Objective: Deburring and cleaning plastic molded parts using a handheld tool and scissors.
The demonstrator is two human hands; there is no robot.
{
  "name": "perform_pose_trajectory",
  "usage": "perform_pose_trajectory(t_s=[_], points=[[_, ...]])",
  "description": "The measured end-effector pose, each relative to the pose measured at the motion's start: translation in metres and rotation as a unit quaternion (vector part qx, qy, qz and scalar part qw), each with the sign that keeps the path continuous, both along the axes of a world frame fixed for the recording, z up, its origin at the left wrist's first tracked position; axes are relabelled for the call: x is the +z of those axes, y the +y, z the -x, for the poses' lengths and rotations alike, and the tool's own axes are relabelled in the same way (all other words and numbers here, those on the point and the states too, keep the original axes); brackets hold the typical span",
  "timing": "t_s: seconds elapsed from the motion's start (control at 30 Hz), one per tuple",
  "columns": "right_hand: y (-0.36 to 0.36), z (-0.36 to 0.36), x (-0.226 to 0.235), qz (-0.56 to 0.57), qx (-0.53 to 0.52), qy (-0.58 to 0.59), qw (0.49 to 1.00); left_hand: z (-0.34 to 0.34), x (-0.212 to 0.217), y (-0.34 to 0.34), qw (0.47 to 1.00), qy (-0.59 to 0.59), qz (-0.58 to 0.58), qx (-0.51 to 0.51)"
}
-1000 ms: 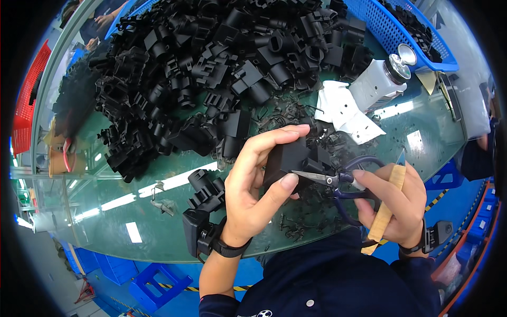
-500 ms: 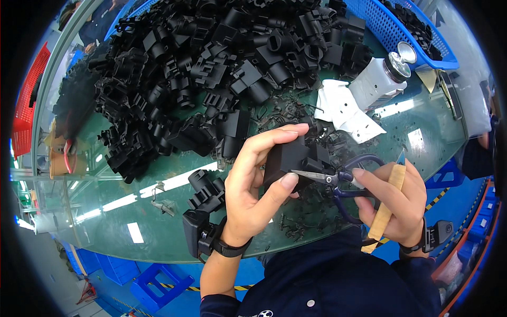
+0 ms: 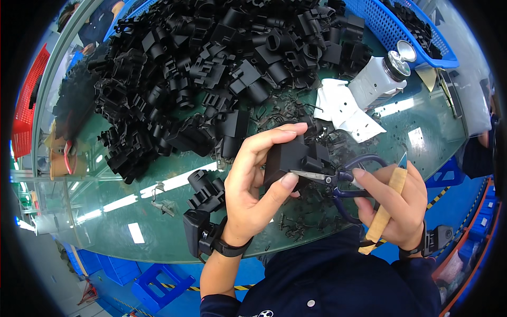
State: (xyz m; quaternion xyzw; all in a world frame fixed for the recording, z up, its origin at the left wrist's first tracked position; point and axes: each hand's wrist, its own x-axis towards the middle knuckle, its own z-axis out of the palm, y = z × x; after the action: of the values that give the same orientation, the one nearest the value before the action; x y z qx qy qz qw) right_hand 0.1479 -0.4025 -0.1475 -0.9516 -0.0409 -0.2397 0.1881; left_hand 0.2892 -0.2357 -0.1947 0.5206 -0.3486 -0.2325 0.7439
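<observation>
A black plastic part [image 3: 288, 158] was pinched between thumb and fingers of the left hand [image 3: 253, 185], above the glass table [image 3: 158, 222]. Scissors [image 3: 338, 179], gripped in the right hand [image 3: 393, 203], were pointed leftwards, their blades touching the part's lower right edge.

Matt black plastic part [image 3: 288, 158], glossy glass table [image 3: 137, 211]

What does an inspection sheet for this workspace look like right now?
Surface: glass-topped table, reflective.
Job's things: black plastic part in left hand; scissors in right hand, blades at the part.
Clutter: big pile of black parts, trimmed scraps, white bottle, white sheet.
Fingers: both hands closed on their things.
Cables: nothing seen.
Surroundings: blue basket, red crate.
</observation>
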Motion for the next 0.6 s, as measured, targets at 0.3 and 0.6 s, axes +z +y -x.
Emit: perform_pose_trajectory(t_s=[0.3,0.6], points=[[0.0012,0.0017,0.0008,0.008,-0.002,-0.006,1.000,-0.0005,0.0007,0.0006,0.999,-0.035,-0.006,0.014],[0.0031,0.0025,0.0032,0.005,-0.010,-0.006,1.000,0.0002,0.0031,0.0006,0.999,-0.041,-0.005,0.016]])
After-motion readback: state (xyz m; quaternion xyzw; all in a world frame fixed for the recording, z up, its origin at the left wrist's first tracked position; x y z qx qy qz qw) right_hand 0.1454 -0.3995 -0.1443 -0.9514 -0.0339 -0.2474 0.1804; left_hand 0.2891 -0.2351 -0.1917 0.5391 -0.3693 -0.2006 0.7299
